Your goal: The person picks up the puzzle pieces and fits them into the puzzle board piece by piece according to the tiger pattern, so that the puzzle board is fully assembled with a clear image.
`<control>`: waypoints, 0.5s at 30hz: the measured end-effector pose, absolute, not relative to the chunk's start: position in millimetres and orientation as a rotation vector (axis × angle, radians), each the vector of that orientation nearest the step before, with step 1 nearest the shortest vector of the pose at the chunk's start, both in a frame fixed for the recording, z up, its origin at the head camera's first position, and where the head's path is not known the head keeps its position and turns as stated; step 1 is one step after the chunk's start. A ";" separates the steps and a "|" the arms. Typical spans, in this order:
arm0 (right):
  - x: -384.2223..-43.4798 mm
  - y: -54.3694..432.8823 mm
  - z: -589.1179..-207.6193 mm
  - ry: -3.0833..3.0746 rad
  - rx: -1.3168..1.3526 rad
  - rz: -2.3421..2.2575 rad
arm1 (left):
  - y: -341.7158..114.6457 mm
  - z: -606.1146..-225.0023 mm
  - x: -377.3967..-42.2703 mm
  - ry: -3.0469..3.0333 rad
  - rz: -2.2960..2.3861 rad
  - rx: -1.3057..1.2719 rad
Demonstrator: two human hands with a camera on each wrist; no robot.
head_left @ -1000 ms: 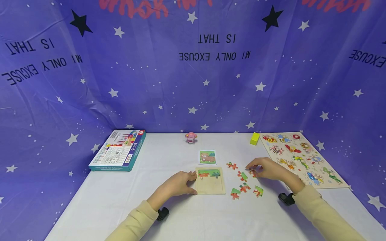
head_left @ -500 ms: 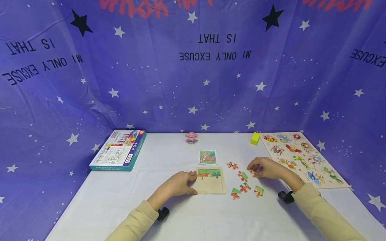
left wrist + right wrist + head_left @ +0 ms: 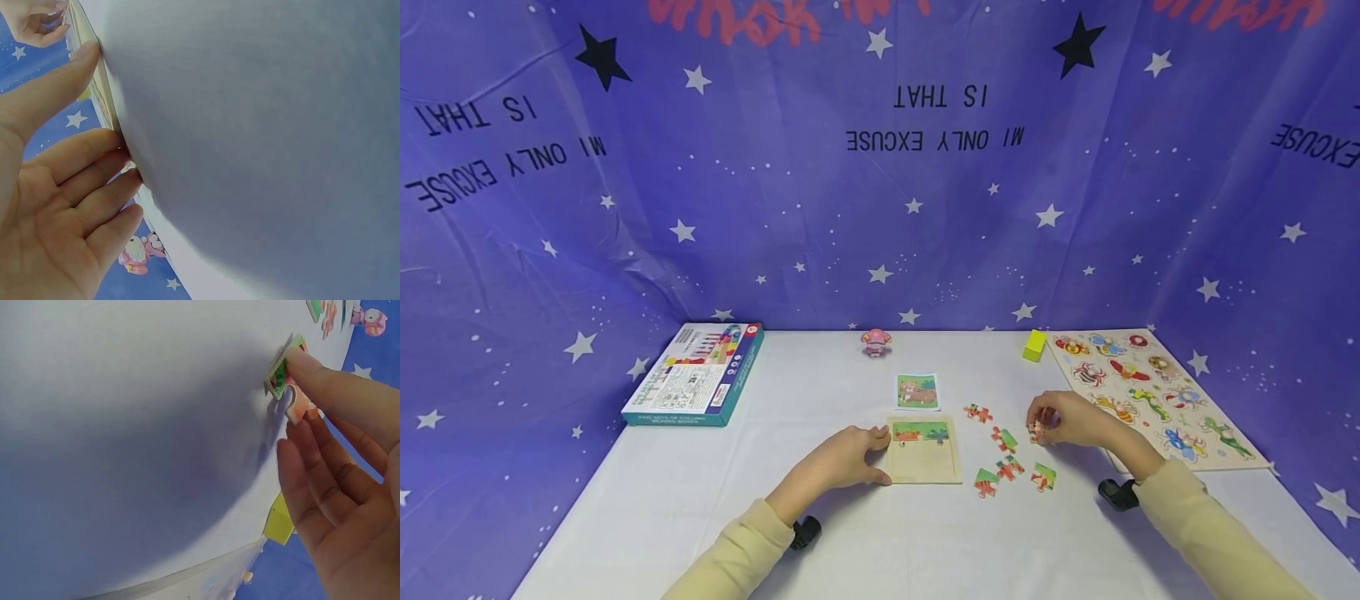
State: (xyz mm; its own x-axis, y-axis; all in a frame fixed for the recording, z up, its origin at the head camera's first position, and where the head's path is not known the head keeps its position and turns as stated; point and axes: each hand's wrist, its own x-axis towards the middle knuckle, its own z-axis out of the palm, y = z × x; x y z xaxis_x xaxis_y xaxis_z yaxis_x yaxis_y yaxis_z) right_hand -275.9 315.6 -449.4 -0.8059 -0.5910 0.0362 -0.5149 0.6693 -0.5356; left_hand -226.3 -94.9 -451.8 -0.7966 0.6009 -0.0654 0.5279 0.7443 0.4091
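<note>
My left hand touches the left edge of a small wooden puzzle tray, its fingers and thumb spread along that edge. Printed green and orange pieces fill the tray's top strip; bare wood shows below. In the left wrist view, the hand's fingertips meet the tray's thin side. To the right, my right hand pinches a jigsaw piece between thumb and fingers. That piece looks green and orange in the right wrist view, partly covered by the thumb. Several loose jigsaw pieces lie between tray and right hand.
A picture card lies behind the tray. Farther back stand a pink toy figure and a yellow block. A boxed set lies at the left, an insect peg board at the right. A purple curtain closes the back.
My right hand has drawn slightly to the right, its fingers closing in on the jigsaw piece it now pinches. The left hand and the tray stay in place.
</note>
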 end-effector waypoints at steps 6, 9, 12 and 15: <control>-275.5 317.1 -443.0 2.746 -0.903 -0.818 | -95.1 -452.0 -225.9 2.749 0.568 0.899; -277.3 318.3 -440.0 2.723 -0.937 -0.786 | -95.5 -451.5 -225.9 2.754 0.569 0.899; -278.4 318.2 -436.4 2.702 -0.975 -0.772 | -95.6 -451.5 -225.7 2.756 0.568 0.897; -277.4 315.3 -432.2 2.694 -1.006 -0.793 | -95.4 -452.1 -225.6 2.759 0.563 0.899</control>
State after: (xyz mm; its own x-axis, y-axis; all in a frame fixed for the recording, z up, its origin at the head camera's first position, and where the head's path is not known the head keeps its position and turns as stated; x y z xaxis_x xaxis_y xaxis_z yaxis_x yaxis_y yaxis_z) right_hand -277.4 315.3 -432.2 -0.7615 -0.6473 0.0351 -0.5632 0.6337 -0.5303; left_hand -225.6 -95.4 -452.1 -0.7994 0.5981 -0.0577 0.5276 0.7446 0.4090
